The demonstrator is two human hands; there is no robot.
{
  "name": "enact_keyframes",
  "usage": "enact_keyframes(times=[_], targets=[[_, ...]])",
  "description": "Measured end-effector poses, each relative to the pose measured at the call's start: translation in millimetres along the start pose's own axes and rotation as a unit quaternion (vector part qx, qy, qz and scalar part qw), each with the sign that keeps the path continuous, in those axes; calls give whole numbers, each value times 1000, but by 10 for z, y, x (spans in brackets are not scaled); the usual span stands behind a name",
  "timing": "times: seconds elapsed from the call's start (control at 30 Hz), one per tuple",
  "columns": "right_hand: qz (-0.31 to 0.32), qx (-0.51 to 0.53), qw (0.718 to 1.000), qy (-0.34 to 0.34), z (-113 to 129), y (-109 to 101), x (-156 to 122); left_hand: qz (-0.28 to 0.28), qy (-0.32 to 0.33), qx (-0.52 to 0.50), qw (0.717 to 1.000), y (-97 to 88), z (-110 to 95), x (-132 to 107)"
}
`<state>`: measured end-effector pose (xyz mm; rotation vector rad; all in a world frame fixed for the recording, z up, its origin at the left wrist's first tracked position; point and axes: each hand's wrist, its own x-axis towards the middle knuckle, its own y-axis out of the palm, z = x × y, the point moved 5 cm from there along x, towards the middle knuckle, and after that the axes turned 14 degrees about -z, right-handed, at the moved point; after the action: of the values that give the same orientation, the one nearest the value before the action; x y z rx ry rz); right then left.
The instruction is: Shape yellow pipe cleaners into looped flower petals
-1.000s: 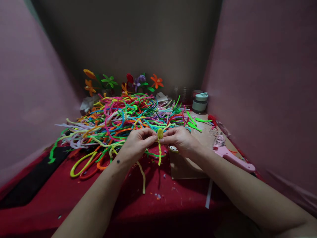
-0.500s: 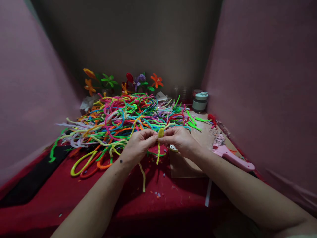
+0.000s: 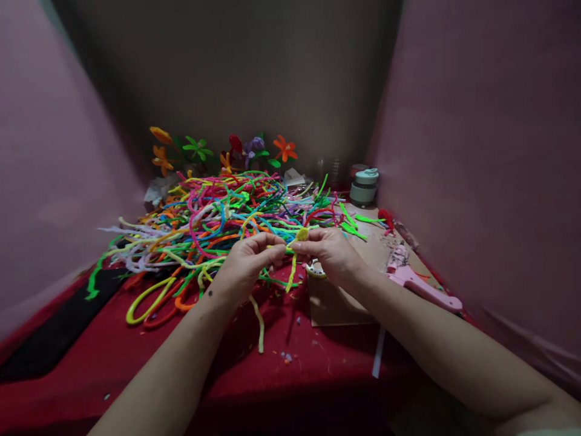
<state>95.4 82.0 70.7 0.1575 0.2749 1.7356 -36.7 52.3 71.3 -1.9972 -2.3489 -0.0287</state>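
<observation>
Between my hands is a yellow pipe cleaner (image 3: 302,234), coiled or folded into a small flat shape at its top, with a twisted tail hanging below. My right hand (image 3: 333,254) pinches it just under that flat part. My left hand (image 3: 249,260), slightly apart on the left, has thumb and forefinger closed on a yellow strand of it that runs across to the right fingers. Behind the hands spreads a large tangled heap of colourful pipe cleaners (image 3: 218,206). A white ring-shaped item (image 3: 316,269) lies partly hidden beneath my right hand.
A pink glue gun (image 3: 422,289) lies at right on a brown board (image 3: 340,309). Fuzzy flowers (image 3: 284,148) stand at the back, beside a lidded cup (image 3: 364,188). Black cloth (image 3: 59,330) lies left on the red tablecloth (image 3: 254,387). Pink walls rise at both sides.
My hands have drawn a little apart, the left moving left. The yellow flat part has shifted slightly right with my right hand, and a strand now shows between the fingers.
</observation>
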Motion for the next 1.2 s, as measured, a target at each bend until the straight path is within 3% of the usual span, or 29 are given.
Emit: enact_keyframes(times=[0.23,0.4,0.53,0.83,1.03,1.2], targets=[[4,13,1000,8,-28,16,3,-38,5,5,999,-24,-9,-12],[-10,8,999,-31,-1,16,-33,22,-28,-14,999,100,63,-42],[-9,-6,999,-32,-4,18,-23,3,-29,-11,1000,129,91,-48],[-4,-72,995,-61,53,3,-13,-7,17,-32,999,60,66,-28],[-4,-113,989,-92,47,5,-4,-18,13,-53,998,54,69,-25],[2,-119,989,-86,47,10,-4,-35,34,-17,999,46,68,-24]])
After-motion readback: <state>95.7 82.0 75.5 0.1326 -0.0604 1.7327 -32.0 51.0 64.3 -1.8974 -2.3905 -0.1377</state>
